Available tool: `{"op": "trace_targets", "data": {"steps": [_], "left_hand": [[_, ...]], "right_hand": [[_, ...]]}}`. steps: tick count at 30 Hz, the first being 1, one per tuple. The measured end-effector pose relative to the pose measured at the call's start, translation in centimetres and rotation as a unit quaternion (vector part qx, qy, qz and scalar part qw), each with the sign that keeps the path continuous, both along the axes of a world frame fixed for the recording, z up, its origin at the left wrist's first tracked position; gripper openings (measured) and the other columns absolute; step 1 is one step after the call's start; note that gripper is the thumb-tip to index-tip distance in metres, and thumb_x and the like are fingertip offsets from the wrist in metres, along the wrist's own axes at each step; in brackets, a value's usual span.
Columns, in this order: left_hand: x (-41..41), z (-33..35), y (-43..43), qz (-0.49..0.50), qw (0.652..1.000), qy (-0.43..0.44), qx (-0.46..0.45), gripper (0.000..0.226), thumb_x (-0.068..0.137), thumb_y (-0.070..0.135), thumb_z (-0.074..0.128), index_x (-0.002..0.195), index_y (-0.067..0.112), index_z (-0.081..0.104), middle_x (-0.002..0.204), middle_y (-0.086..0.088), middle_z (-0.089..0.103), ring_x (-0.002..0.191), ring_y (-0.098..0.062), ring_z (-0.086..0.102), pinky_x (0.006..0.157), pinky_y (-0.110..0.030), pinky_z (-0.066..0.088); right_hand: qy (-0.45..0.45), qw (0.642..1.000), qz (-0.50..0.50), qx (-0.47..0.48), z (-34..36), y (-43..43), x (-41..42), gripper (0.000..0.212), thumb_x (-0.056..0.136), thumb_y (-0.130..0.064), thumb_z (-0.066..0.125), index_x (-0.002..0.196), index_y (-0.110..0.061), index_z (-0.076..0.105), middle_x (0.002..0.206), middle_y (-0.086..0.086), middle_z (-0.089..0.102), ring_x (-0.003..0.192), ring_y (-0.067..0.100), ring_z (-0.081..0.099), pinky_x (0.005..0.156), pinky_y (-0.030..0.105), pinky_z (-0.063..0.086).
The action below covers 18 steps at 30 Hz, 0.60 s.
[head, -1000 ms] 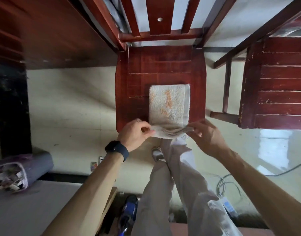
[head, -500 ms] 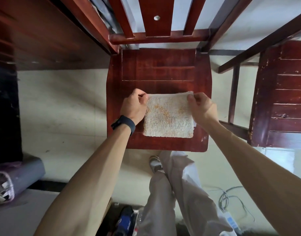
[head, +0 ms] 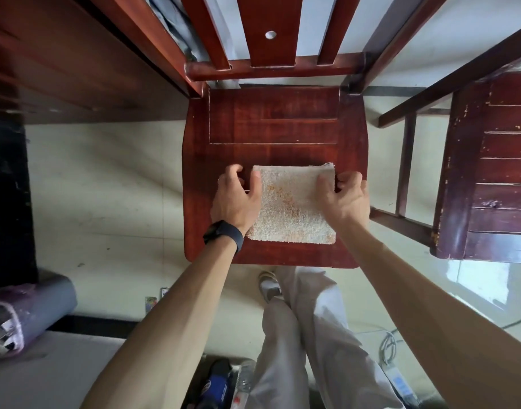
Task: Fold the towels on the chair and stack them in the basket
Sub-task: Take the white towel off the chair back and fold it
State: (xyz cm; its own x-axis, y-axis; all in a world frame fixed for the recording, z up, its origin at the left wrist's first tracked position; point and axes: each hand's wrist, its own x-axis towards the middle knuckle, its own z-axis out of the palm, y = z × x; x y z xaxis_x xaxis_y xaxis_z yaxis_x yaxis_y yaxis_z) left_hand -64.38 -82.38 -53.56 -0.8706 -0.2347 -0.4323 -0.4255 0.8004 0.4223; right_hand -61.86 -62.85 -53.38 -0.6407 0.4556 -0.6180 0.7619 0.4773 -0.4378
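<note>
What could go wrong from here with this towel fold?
1. The folded towel has its far right corner poking past the fold, so the layers could splay when lifted.
2. The left hand and right hand sit only at its side edges, grip unclear, so the middle may sag open.
3. It lies near the front of the chair seat; a pull could drop it onto the floor.

Single wide-angle head cam is aimed steeply down; chair seat (head: 274,137) is seen close from above, front edge nearest, backrest (head: 271,31) twd frame top.
</note>
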Motion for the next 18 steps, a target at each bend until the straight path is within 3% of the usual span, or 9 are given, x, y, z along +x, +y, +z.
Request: {"op": "trace_targets", "data": {"steps": [3, 6, 9, 11, 14, 16, 18], "left_hand": [[2.3, 0.2, 0.0, 0.089, 0.991, -0.037, 0.090, 0.044, 0.091, 0.047, 0.057, 0.125, 0.019, 0.053, 0.110, 0.002, 0.066, 0.095, -0.017, 0.064, 0.075, -0.032, 0.053], [2.9, 0.3, -0.3, 0.131, 0.977, -0.086, 0.145, 0.036, 0.090, 0.035, 0.066, 0.122, 0.020, 0.056, 0.102, 0.008, 0.067, 0.083, -0.009, 0.065, 0.070, -0.021, 0.052], [1.7, 0.8, -0.7, 0.175, 0.947, -0.149, 0.223, 0.007, 0.087, 0.024, 0.072, 0.087, 0.026, 0.065, 0.089, 0.002, 0.068, 0.074, -0.010, 0.063, 0.061, -0.016, 0.045], [1.1, 1.5, -1.1, 0.179, 0.929, -0.180, 0.270, 0.013, 0.085, 0.018, 0.074, 0.077, 0.028, 0.069, 0.085, 0.003, 0.071, 0.080, -0.014, 0.065, 0.069, -0.023, 0.046], [0.3, 4.5, -1.9, 0.183, 0.901, -0.208, 0.335, 0.016, 0.079, 0.013, 0.078, 0.093, 0.019, 0.074, 0.091, 0.000, 0.076, 0.086, -0.021, 0.069, 0.077, -0.027, 0.052], [-0.2, 7.7, -1.8, 0.161, 0.897, -0.205, 0.357, 0.030, 0.076, 0.010, 0.079, 0.105, 0.013, 0.073, 0.101, -0.005, 0.076, 0.098, -0.024, 0.071, 0.091, -0.033, 0.052], [-1.0, 11.8, -1.0, 0.127, 0.899, -0.198, 0.370, 0.028, 0.079, 0.008, 0.077, 0.106, 0.013, 0.072, 0.103, -0.003, 0.076, 0.102, -0.021, 0.070, 0.094, -0.034, 0.049]], "right_hand": [[-0.026, 0.998, -0.035, -0.035, 0.6, -0.4, 1.2, 0.067, 0.076, -0.060, 0.060, 0.126, -0.017, 0.047, 0.112, 0.002, 0.052, 0.098, 0.020, 0.052, 0.084, 0.038, 0.046], [-0.081, 0.979, -0.147, -0.119, 0.8, -0.3, 1.7, 0.054, 0.078, -0.036, 0.076, 0.123, -0.016, 0.054, 0.102, 0.001, 0.064, 0.090, 0.018, 0.063, 0.071, 0.034, 0.055], [-0.110, 0.955, -0.184, -0.204, 1.2, 0.5, 1.7, 0.038, 0.079, -0.015, 0.081, 0.114, -0.014, 0.065, 0.095, 0.000, 0.069, 0.085, 0.017, 0.066, 0.064, 0.026, 0.054], [-0.109, 0.939, -0.195, -0.261, 2.4, 1.2, 1.6, 0.027, 0.082, -0.009, 0.077, 0.106, -0.015, 0.068, 0.090, -0.001, 0.068, 0.079, 0.015, 0.064, 0.062, 0.025, 0.052], [-0.082, 0.923, -0.202, -0.317, 5.6, 2.9, 1.6, 0.022, 0.082, -0.004, 0.075, 0.097, -0.017, 0.065, 0.090, 0.002, 0.069, 0.078, 0.017, 0.066, 0.062, 0.027, 0.050], [-0.057, 0.922, -0.176, -0.341, 9.0, 4.3, 1.8, 0.027, 0.079, -0.006, 0.077, 0.102, -0.013, 0.065, 0.099, 0.006, 0.072, 0.089, 0.023, 0.071, 0.072, 0.031, 0.054], [-0.032, 0.919, -0.151, -0.362, 13.5, 5.8, 2.1, 0.036, 0.076, -0.010, 0.081, 0.109, -0.010, 0.064, 0.108, 0.009, 0.073, 0.098, 0.025, 0.072, 0.075, 0.033, 0.056]]}}
